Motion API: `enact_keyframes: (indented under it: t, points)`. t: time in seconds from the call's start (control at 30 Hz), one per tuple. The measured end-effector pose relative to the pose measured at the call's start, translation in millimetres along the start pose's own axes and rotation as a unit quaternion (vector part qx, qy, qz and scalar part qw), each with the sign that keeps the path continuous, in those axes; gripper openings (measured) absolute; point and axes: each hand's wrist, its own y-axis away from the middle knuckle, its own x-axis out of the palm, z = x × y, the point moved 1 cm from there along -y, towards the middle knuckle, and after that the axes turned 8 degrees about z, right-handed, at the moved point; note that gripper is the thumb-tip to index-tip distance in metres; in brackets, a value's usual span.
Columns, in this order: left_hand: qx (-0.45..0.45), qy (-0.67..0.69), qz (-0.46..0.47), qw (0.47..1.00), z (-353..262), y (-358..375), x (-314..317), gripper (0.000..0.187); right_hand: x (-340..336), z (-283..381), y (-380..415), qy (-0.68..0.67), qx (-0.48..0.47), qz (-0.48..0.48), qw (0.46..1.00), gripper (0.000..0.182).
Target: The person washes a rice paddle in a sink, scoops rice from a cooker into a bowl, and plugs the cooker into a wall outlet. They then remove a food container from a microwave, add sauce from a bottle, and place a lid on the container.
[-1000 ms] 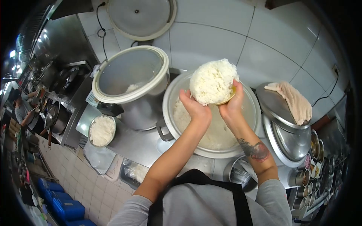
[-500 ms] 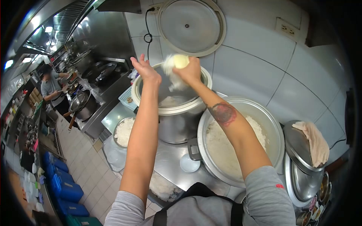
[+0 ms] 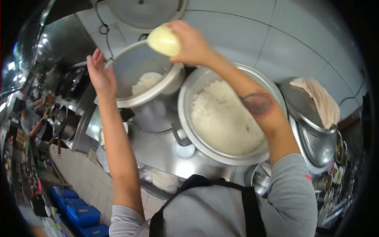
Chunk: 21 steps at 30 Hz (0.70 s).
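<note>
My right hand (image 3: 192, 44) grips a pale yellow bowl (image 3: 163, 40), tilted with its rounded underside facing me, above the right rim of a deep metal pot (image 3: 152, 112). The bowl's inside is hidden. A mound of white rice (image 3: 147, 83) lies inside that pot. My left hand (image 3: 103, 76) is open, fingers stretched upward, at the pot's left rim, and holds nothing. Below my right forearm stands a wide metal pot (image 3: 184, 106) filled with cooked rice (image 3: 221, 118).
A small white dish (image 3: 183, 150) sits on the steel counter (image 3: 150, 152). A round lid (image 3: 142, 12) leans on the tiled wall. To the right, a cloth (image 3: 318, 100) hangs over a metal lid (image 3: 302, 102). Blue bins (image 3: 85, 211) stand on the floor, and a person (image 3: 29, 118) works far left.
Rice was blurred below the bowl; now a mound shows in the deep pot. The bowl has turned underside toward me. My view has swung right, and my hands appear farther apart.
</note>
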Motion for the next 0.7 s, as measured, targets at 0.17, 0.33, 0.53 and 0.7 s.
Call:
enact_keyframes:
  t: [0.17, 0.33, 0.53, 0.7]
  points:
    - [0.122, -0.323, 0.207, 0.915, 17.4, 147.5, 65.8, 0.034, -77.9, -63.7, 125.2, 0.061, 0.238, 0.307, 0.919, 0.062]
    - [0.089, -0.376, 0.272, 0.881, 65.5, 245.2, 108.2, 0.024, -58.7, -91.2, 228.9, 0.054, 0.366, 0.331, 0.868, 0.068]
    - [0.08, -0.394, 0.153, 0.903, 74.9, 259.2, 110.6, 0.021, -38.1, -33.0, 252.6, -0.046, 0.311, 0.359, 0.879, 0.07]
    - [0.061, -0.346, 0.072, 0.933, 84.2, 265.2, 105.5, 0.018, -58.8, 31.7, 254.9, -0.087, 0.25, 0.35, 0.899, 0.074]
